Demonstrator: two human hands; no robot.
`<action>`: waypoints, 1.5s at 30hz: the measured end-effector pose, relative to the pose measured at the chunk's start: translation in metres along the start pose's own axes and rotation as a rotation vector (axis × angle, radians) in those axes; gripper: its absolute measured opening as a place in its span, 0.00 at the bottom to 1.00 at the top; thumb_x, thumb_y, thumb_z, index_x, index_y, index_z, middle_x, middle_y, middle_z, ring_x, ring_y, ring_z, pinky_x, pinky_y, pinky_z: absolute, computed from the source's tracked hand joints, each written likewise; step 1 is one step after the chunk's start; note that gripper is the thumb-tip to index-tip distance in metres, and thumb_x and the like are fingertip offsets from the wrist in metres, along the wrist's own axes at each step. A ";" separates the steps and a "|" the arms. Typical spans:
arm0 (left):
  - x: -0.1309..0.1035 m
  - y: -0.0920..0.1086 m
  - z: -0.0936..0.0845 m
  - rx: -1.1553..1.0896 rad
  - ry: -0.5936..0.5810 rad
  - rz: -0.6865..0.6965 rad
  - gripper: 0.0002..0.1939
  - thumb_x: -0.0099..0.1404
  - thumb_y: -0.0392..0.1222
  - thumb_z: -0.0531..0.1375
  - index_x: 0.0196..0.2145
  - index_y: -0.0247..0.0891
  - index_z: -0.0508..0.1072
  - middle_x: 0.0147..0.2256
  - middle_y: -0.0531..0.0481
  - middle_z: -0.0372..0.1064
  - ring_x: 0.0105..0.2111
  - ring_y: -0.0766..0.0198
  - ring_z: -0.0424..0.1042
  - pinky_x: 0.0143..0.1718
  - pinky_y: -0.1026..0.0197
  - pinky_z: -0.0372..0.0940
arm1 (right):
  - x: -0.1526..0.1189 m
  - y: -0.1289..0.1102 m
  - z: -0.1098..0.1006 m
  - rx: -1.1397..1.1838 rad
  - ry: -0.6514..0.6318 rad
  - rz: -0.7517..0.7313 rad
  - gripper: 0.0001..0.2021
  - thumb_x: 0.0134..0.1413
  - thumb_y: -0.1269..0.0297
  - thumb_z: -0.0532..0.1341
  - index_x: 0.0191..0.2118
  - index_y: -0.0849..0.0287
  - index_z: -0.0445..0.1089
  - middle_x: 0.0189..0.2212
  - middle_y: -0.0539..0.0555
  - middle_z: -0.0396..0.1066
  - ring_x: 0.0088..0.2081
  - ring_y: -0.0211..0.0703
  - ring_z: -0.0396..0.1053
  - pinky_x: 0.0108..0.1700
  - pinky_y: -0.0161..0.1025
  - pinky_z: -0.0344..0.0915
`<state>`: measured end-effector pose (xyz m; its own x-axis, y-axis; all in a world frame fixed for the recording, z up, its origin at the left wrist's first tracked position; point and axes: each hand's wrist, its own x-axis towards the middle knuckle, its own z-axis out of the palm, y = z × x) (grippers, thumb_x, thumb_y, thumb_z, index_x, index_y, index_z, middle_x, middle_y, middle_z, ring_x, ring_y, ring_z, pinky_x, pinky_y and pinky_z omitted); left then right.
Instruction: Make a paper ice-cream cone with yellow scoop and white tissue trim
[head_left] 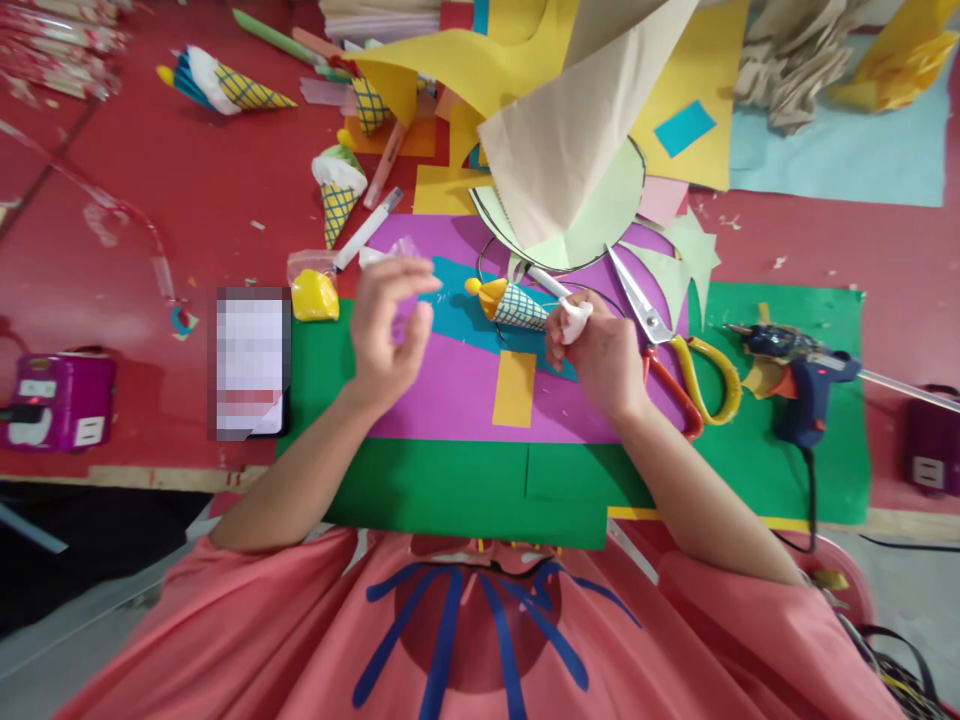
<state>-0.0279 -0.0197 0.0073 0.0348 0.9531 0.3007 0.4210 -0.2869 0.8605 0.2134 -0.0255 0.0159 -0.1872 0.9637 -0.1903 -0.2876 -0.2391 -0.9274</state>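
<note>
My right hand [598, 355] is closed around a small lump of white modelling clay [576, 322]. Just left of that hand lies a paper ice-cream cone [521, 307] with a grid pattern, an orange-yellow top and a small yellow ball at its end. My left hand [390, 325] is raised over the purple sheet [442, 400], thumb and fingers apart, with nothing visible in it. A small yellow-orange paper rectangle [514, 390] rests between the hands. Beside my right hand are large scissors [660, 340] with their blades together, one handle red and one yellow.
A blue glue gun [810, 395] lies on the green sheet [465, 490] at right. At left are a phone [251, 365] and a yellow clay packet [315, 295]. Two finished-looking cones [240, 87] and a marker [369, 228] lie farther back. A large beige paper cone [570, 130] stands at the back.
</note>
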 end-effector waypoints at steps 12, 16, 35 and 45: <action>-0.025 0.018 0.029 0.233 -0.370 0.568 0.24 0.68 0.52 0.59 0.57 0.37 0.67 0.38 0.47 0.77 0.36 0.64 0.77 0.38 0.65 0.71 | -0.018 0.014 0.016 -0.132 -0.265 0.171 0.21 0.40 0.52 0.75 0.30 0.61 0.69 0.25 0.46 0.66 0.26 0.31 0.63 0.28 0.32 0.60; -0.025 0.017 0.026 0.306 -0.285 0.535 0.19 0.70 0.52 0.58 0.51 0.38 0.71 0.36 0.48 0.78 0.35 0.65 0.78 0.38 0.65 0.71 | -0.020 0.008 0.019 -0.046 -0.342 0.200 0.18 0.45 0.55 0.73 0.37 0.61 0.71 0.31 0.49 0.72 0.32 0.34 0.69 0.36 0.33 0.68; -0.026 0.034 0.025 -0.442 -0.419 -0.453 0.18 0.62 0.56 0.64 0.34 0.35 0.75 0.23 0.52 0.76 0.18 0.69 0.73 0.16 0.71 0.64 | -0.026 0.012 0.011 -0.596 -0.208 -0.281 0.15 0.65 0.57 0.58 0.52 0.60 0.67 0.22 0.44 0.67 0.22 0.32 0.65 0.27 0.32 0.62; -0.026 0.033 0.026 -0.424 -0.400 -0.251 0.18 0.68 0.56 0.59 0.46 0.40 0.75 0.37 0.48 0.80 0.38 0.63 0.81 0.40 0.64 0.74 | -0.019 0.015 0.011 -0.738 -0.212 -0.534 0.10 0.62 0.58 0.63 0.40 0.60 0.76 0.29 0.52 0.74 0.30 0.37 0.69 0.34 0.35 0.68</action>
<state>0.0088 -0.0514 0.0176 0.3524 0.9351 -0.0382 0.0678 0.0152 0.9976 0.2026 -0.0490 0.0096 -0.3906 0.8649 0.3151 0.2709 0.4351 -0.8586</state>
